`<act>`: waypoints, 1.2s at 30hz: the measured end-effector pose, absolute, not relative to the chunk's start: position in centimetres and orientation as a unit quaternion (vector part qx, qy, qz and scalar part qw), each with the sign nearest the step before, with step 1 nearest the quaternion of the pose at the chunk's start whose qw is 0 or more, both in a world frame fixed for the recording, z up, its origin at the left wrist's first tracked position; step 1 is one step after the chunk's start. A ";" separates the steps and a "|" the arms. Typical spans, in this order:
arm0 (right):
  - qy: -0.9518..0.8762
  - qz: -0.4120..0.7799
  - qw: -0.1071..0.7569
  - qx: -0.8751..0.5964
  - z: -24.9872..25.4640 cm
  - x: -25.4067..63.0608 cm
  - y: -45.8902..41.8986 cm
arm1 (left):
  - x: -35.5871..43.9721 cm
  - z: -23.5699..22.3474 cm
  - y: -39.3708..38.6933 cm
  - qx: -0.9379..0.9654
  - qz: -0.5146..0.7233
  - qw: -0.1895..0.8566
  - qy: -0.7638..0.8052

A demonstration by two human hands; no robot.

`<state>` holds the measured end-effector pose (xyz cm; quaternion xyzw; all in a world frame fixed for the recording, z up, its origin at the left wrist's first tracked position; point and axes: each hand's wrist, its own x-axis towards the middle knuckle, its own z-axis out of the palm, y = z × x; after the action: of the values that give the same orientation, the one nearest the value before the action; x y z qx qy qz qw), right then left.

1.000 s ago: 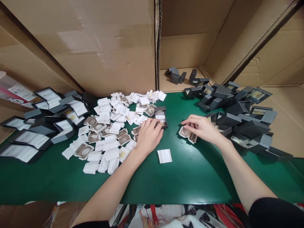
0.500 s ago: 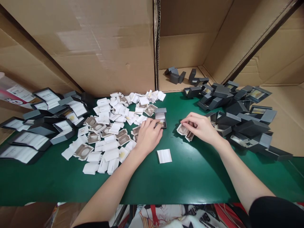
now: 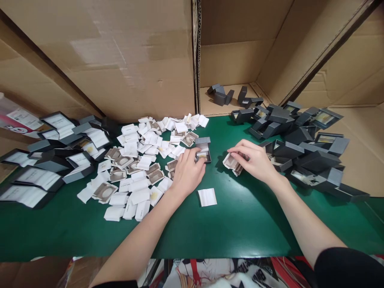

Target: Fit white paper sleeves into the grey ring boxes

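Observation:
My left hand (image 3: 187, 171) rests on the green table (image 3: 234, 224), its fingertips gripping a small open grey box (image 3: 204, 150) by the near side. My right hand (image 3: 255, 161) is closed on a small white and brown insert (image 3: 231, 163), held just above the table to the right of the box. A single white card (image 3: 207, 197) lies flat near my left wrist. A wide scatter of white cards and brown inserts (image 3: 135, 168) lies to the left of my left hand.
A heap of open grey boxes (image 3: 303, 144) fills the right side, some spilling into a cardboard carton (image 3: 228, 68). Grey boxes with white cards inside (image 3: 51, 160) are piled at the left. Cardboard walls (image 3: 120, 60) close off the back.
My right hand has lifted the insert slightly and drawn it a little left. My left hand's fingers shifted on the grey box, which moved slightly.

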<state>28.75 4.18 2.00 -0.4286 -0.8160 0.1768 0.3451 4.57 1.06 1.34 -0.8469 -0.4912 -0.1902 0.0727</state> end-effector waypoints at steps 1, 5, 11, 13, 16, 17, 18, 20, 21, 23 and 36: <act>-0.814 0.170 0.351 -0.430 2.0 28.7 4.2 | 4.6 1.3 1.1 -0.847 -0.188 0.074 -0.492; -0.801 0.151 0.381 -0.437 2.0 28.5 4.3 | 4.7 1.3 1.1 -0.847 -0.177 0.080 -0.495; -0.755 0.172 0.421 -0.473 1.6 28.2 4.3 | 4.7 1.2 1.0 -0.848 -0.170 0.085 -0.494; -0.736 0.197 0.436 -0.479 1.5 28.2 4.3 | 4.7 1.3 1.0 -0.849 -0.173 0.083 -0.493; -0.721 0.227 0.452 -0.474 1.3 28.2 4.3 | 4.6 1.3 1.0 -0.848 -0.179 0.080 -0.492; -0.723 0.227 0.452 -0.470 1.4 28.2 4.3 | 4.6 1.3 1.0 -0.849 -0.179 0.080 -0.490; -0.730 0.223 0.447 -0.466 1.4 28.2 4.4 | 4.6 1.3 1.1 -0.851 -0.178 0.081 -0.488; -0.751 0.208 0.432 -0.454 1.5 28.2 4.4 | 4.6 1.3 1.1 -0.854 -0.177 0.084 -0.482; -0.764 0.199 0.421 -0.447 1.6 28.3 4.4 | 4.6 1.2 1.1 -0.855 -0.177 0.085 -0.480; -0.794 0.177 0.394 -0.429 1.6 28.4 4.3 | 4.6 1.2 1.1 -0.856 -0.179 0.086 -0.478; -0.860 0.178 0.292 -0.378 0.5 28.2 4.3 | 4.7 1.3 1.0 -0.854 -0.178 0.074 -0.484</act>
<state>28.25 4.33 0.48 -0.3783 -0.8603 0.1782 0.2915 4.69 1.03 1.27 -0.8535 -0.4841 -0.1776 0.0745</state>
